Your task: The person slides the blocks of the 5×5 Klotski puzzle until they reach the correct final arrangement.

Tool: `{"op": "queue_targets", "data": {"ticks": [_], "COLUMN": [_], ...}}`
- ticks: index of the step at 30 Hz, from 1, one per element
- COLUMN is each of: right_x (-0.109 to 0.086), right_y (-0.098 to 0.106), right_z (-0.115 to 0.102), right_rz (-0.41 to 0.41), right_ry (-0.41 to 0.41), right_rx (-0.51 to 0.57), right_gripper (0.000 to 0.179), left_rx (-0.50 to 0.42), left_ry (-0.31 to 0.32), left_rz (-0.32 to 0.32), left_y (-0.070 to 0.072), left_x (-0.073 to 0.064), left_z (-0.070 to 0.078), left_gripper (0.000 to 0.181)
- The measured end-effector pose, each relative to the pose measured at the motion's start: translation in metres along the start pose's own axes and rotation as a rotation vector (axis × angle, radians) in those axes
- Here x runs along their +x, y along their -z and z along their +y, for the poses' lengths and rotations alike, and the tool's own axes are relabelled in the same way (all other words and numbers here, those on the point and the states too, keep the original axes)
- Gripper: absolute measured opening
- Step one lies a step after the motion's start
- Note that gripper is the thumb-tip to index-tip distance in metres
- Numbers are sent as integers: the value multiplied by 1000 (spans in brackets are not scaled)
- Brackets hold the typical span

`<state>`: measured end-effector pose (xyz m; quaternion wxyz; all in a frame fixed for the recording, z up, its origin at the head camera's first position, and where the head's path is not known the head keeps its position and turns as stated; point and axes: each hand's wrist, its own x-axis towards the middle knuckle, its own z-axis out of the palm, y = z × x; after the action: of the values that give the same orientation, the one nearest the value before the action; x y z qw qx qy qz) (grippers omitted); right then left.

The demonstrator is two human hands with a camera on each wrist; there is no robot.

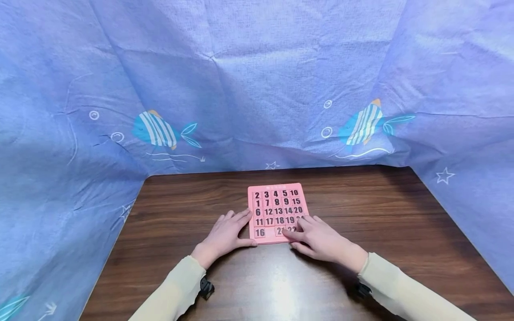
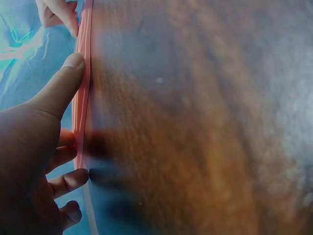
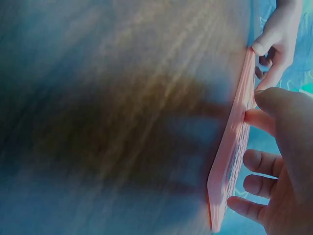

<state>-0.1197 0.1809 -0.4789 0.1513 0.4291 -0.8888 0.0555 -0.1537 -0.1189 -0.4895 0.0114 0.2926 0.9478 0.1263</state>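
A pink sliding number puzzle (image 1: 277, 206) lies flat on the table, its black-numbered tiles in rows. The bottom row has a bare slot (image 1: 270, 232) between the 16 and the 21. My left hand (image 1: 225, 232) rests along the puzzle's left side, thumb at the near left corner, fingers extended. From the right, my right hand (image 1: 321, 240) reaches over the lower corner with its index finger on the 21 and 22 tiles, partly covering them. The left wrist view shows the left thumb (image 2: 68, 78) against the pink edge. Spread right fingers (image 3: 261, 161) appear in the right wrist view.
A dark brown wooden table (image 1: 180, 200) carries the puzzle, with a bright reflection near its front. Blue cloth (image 1: 257, 89) printed with striped fish hangs behind and at both sides. Each sleeved wrist wears a small black device (image 1: 206, 287).
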Motion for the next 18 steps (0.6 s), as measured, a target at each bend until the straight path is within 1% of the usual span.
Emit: {"op": "queue_targets", "data": {"ticks": [8,10,14,16,18], "right_x": [16,17,12,6,-1], "right_y": [-10,-10,-7,-3,0], "right_z": [-14,-15,-10,-5,2], "right_rz": [-47,-53,-31,-1,26], "right_ry": [37,32,1,-13,-25], "right_rx": [-51,-47,-1,19,18], "right_gripper": [44,45,45,43,40], "left_rx": [22,19,16,15,16], "left_ry": [-11,-8,-4,-7,-13], "left_rz": [2,-1,4,10,14], "left_y": [-2,-2,-3,-2,-2], "left_x": [2,2,1,1,1], "left_z": [-1,-1,-2,-2,-2], "left_gripper": [92,92,92,92,92]}}
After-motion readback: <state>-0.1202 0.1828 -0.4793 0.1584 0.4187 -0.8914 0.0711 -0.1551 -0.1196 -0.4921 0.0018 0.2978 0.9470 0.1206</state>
